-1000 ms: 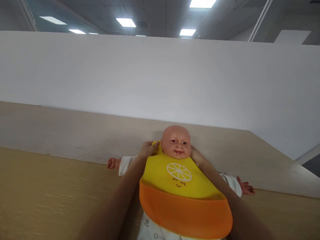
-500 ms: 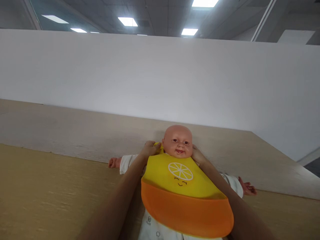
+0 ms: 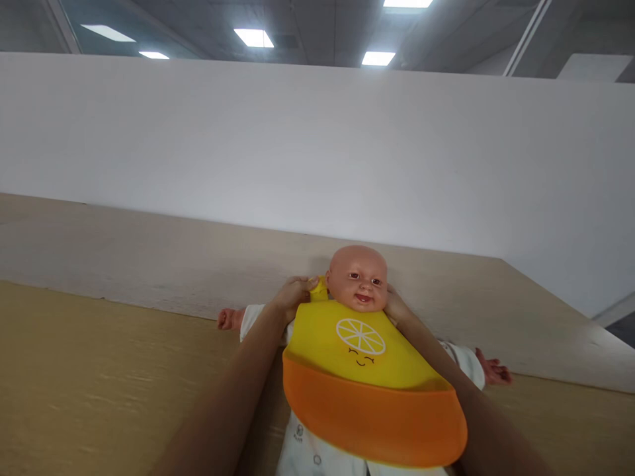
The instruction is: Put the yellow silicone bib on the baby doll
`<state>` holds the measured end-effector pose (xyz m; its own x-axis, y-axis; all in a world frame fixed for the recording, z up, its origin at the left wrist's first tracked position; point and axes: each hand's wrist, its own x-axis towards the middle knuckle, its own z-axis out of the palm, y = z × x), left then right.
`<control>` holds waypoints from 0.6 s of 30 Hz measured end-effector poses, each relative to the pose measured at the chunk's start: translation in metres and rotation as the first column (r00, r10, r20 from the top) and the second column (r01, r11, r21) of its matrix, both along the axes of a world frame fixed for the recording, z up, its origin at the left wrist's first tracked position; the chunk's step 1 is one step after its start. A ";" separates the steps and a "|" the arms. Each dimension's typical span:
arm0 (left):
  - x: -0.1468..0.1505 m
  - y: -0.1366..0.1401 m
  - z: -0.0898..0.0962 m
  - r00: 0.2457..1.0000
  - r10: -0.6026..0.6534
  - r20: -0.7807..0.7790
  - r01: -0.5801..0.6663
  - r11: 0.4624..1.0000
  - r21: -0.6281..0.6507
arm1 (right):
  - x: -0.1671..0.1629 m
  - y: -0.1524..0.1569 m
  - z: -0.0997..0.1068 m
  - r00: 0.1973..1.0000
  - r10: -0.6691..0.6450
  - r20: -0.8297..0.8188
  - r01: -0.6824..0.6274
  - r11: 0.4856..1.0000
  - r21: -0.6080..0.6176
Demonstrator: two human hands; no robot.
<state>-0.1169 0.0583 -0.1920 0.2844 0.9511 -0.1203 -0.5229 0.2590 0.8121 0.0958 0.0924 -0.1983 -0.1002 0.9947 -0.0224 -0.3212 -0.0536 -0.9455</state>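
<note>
1. Nearest, both forearms run up from the bottom edge, 1 on each side of the bib [image 3: 370, 390], whose orange pocket hangs lowest and closest.
2. Just under that pocket a bit of the doll's [image 3: 358, 281] white suit shows between the arms.
3. Up from the pocket, between the 2 hands, the yellow panel with its lemon-slice face lies flat on the chest, its top edge tucked under the chin.
4. Left hand [image 3: 292, 294]: fingers closed on the yellow strap end that sticks up beside the neck, thumb and fingers pinched together on it.
5. Right hand [image 3: 397, 307]: pressed against the other side of the neck, mostly hidden behind the head and bib; I cannot tell whether it grips a strap or only rests there.
6. Change over the last second: the head has turned a little toward the right hand and sits slightly higher in view, and the strap tab in the left hand now stands up more clearly above the collar. Both hands have stayed at the neck. My reading is that the strap ends are being worked behind the neck, and fastening or unfastening is not finished.
7. Beyond the left hand 1 doll arm lies out on the table [image 3: 99, 370]; beyond the right hand the other arm does the same.
8. Farthest, past the head, a paler board [image 3: 149, 258] meets a white wall [image 3: 297, 145].
</note>
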 end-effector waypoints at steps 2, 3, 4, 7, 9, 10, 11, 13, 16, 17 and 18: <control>-0.001 0.001 -0.001 0.999 -0.029 0.044 0.029 1.000 0.004 | 0.000 0.000 0.000 1.000 -0.023 -0.001 0.023 1.000 -0.010; -0.001 0.001 -0.001 0.997 -0.042 0.058 0.041 0.999 0.005 | 0.000 0.000 0.001 1.000 -0.029 0.003 0.029 1.000 -0.007; -0.002 0.002 -0.002 0.996 -0.051 0.067 0.050 0.999 0.007 | 0.000 0.000 0.001 1.000 -0.029 0.010 0.029 1.000 0.001; -0.002 0.003 -0.002 0.994 -0.074 0.083 0.073 0.997 0.024 | 0.001 0.000 0.002 0.999 0.009 0.036 -0.009 1.000 0.020; -0.001 0.003 -0.002 0.992 -0.092 0.086 0.090 0.995 0.033 | 0.001 0.000 0.002 0.999 0.034 0.036 -0.034 0.999 0.002; 0.000 0.003 -0.001 0.992 -0.094 0.080 0.092 0.995 0.034 | 0.001 0.001 0.002 0.999 0.040 0.028 -0.039 0.999 -0.014; 0.000 0.003 -0.001 0.994 -0.088 0.068 0.086 0.996 0.035 | 0.001 0.001 0.001 0.999 0.048 0.016 -0.047 0.998 -0.032; 0.001 0.002 0.001 0.998 -0.058 0.025 0.057 0.997 0.043 | 0.001 0.002 0.000 0.996 0.091 -0.005 -0.091 0.994 -0.066; 0.001 0.000 0.006 0.996 -0.049 -0.069 0.053 0.997 0.052 | 0.001 0.003 -0.003 0.983 0.181 0.038 -0.179 0.982 -0.058; 0.001 -0.001 0.009 0.993 -0.065 -0.101 0.070 0.996 0.048 | 0.001 0.003 -0.003 0.979 0.192 0.076 -0.190 0.981 -0.032; 0.000 -0.002 0.012 0.988 -0.087 -0.130 0.093 0.995 0.043 | 0.001 0.003 -0.004 0.975 0.190 0.115 -0.191 0.982 -0.003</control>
<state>-0.1171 0.0567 -0.1795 0.3544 0.9279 -0.1158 -0.3901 0.2592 0.8836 0.0966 0.0955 -0.2020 -0.2853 0.9578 -0.0366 -0.1959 -0.0957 -0.9759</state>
